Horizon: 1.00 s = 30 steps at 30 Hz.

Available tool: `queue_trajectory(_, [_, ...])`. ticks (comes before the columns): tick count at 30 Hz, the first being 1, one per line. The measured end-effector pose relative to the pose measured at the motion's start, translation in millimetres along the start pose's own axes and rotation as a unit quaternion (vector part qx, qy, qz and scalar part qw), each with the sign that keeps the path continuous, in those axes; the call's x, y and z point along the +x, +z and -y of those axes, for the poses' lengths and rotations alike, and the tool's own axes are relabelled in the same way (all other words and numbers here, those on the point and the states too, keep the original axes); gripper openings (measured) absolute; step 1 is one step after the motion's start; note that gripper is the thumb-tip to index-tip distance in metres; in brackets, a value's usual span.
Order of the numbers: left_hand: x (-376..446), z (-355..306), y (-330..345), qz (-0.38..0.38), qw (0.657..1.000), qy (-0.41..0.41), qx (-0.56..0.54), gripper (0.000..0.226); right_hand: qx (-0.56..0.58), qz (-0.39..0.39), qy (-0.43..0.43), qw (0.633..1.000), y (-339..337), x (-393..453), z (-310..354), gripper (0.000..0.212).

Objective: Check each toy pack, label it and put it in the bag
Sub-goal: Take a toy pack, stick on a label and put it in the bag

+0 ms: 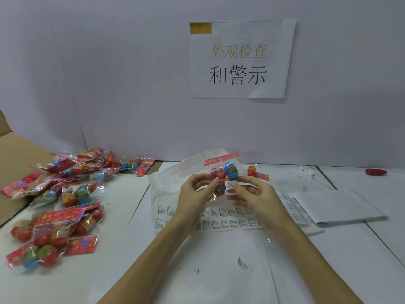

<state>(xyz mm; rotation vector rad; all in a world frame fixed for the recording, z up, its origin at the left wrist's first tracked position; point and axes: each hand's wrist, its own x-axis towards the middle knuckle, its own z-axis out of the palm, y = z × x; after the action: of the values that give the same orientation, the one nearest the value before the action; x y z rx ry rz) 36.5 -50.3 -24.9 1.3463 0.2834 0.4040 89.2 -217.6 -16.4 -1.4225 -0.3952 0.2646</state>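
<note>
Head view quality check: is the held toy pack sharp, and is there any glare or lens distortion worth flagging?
Head view: the toy pack between left hand and right hand is soft and its small label print unreadable; the wall sign reads clearly; lighting is even with faint shadows; slight sheen on the plastic bag; wide-angle bending shows at the table seams.

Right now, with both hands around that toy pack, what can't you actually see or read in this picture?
Head view only:
- Small print on the warning label on the toy pack: too small.
- Label sheet: partly hidden by both wrists.
- Red thing far right: too blurred to identify.
- Cardboard box: cut off by the left edge.
</note>
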Motion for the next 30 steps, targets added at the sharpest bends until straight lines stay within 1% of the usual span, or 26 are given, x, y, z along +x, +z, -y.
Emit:
queue_trajectory(4, [-1.3, 4.5, 3.1, 0.000, 0.999, 0.020, 0.032, 0.025, -0.026, -0.027, -0.013, 0.999, -0.4, 0.8, -3.2, 0.030])
queue_trajectory(5, [-1.5, 5.0, 4.2, 0.004, 0.999, 0.020, 0.029, 0.023, -0.025, -0.032, -0.017, 0.999, -0.3, 1.2, -4.3, 0.029])
queue_trajectory(7, [-1.4, 5.3, 4.3, 0.013, 1.000, 0.017, 0.018, 0.021, -0.016, -0.031, -0.031, 0.999, -0.4, 2.1, -6.4, 0.019])
queue_trajectory(9, [-3.0, 5.0, 3.8, 0.032, 0.998, 0.030, 0.033, 0.025, -0.024, -0.028, -0.054, 0.998, -0.1, 1.4, -6.7, 0.012])
queue_trajectory(12, [-4.7, 6.1, 3.6, 0.013, 0.986, 0.085, 0.140, 0.040, -0.102, -0.052, -0.089, 0.989, -0.2, 1.6, -10.4, 0.015])
queue_trajectory(13, [-4.7, 5.5, 4.0, 0.003, 0.986, 0.090, 0.138, 0.042, -0.116, -0.062, -0.090, 0.987, -0.4, 2.3, -11.6, 0.016])
queue_trajectory(14, [-5.0, 4.7, 4.8, 0.002, 0.990, 0.085, 0.108, 0.042, -0.122, -0.067, -0.087, 0.986, -0.6, 2.4, -11.8, 0.017])
queue_trajectory(16, [-3.4, 3.4, 3.8, 0.006, 0.994, 0.083, 0.070, 0.043, -0.104, -0.058, -0.075, 0.990, -0.3, 1.4, -9.0, 0.018])
queue_trajectory(19, [-2.2, 0.3, 0.3, 0.008, 0.988, 0.122, 0.094, 0.050, -0.058, -0.012, -0.026, 0.998, 1.3, -3.5, -1.0, 0.015])
queue_trajectory(21, [-1.6, -0.2, 0.2, 0.013, 0.985, 0.126, 0.120, 0.051, -0.046, -0.010, 0.020, 0.999, -4.8, -3.1, 5.1, 0.022])
queue_trajectory(22, [-1.4, -0.5, 0.0, 0.013, 0.983, 0.125, 0.131, 0.050, -0.015, -0.021, 0.050, 0.998, -12.5, -1.9, 10.8, 0.026])
queue_trajectory(23, [-0.8, -0.5, -1.5, 0.013, 0.982, 0.130, 0.135, 0.047, 0.057, -0.036, 0.073, 0.995, -24.3, -0.6, 17.5, 0.029])
queue_trajectory(24, [0.1, -1.3, -3.2, 0.011, 0.982, 0.139, 0.128, 0.042, 0.164, -0.056, 0.082, 0.981, -40.3, -0.5, 27.2, 0.032])
queue_trajectory(25, [1.2, -1.8, -5.5, 0.010, 0.982, 0.149, 0.119, 0.038, 0.292, -0.064, 0.069, 0.952, -58.9, -3.1, 39.0, 0.035])
queue_trajectory(26, [2.4, -2.2, -7.8, 0.009, 0.981, 0.158, 0.115, 0.034, 0.422, -0.058, 0.020, 0.904, -79.2, -7.6, 48.9, 0.041])
queue_trajectory(27, [3.8, -2.2, -9.4, 0.011, 0.980, 0.163, 0.116, 0.031, 0.536, -0.044, -0.052, 0.842, -100.7, -12.7, 55.1, 0.048])
queue_trajectory(28, [5.1, -2.2, -9.8, 0.012, 0.979, 0.164, 0.120, 0.029, 0.622, -0.022, -0.124, 0.773, -119.4, -19.1, 58.9, 0.054])
queue_trajectory(29, [6.6, -1.3, -9.4, 0.012, 0.979, 0.162, 0.123, 0.028, 0.673, 0.001, -0.177, 0.718, -133.4, -25.5, 60.1, 0.057])
queue_trajectory(30, [7.5, -0.7, -8.6, 0.013, 0.979, 0.161, 0.125, 0.025, 0.697, 0.012, -0.203, 0.688, -142.7, -29.7, 58.9, 0.056])
